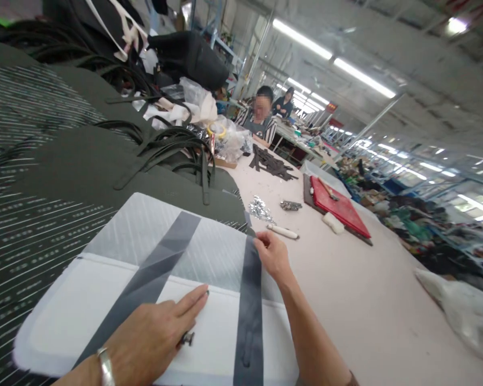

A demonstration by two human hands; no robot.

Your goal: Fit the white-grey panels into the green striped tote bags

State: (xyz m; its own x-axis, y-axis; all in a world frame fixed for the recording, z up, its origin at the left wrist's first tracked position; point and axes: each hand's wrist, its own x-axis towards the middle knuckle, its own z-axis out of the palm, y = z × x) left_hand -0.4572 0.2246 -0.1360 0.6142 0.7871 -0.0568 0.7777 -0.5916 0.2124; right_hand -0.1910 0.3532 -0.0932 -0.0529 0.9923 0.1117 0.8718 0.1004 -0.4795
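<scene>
Head: left hand (155, 332) palm-down

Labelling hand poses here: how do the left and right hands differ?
Pose: the left hand lies palm down on the white panel; the right hand is curled, fingertips at the far end of a dark strip.
Wrist: the left hand's wears a metal bracelet; the right hand's is bare.
Shared: both gloveless.
</scene>
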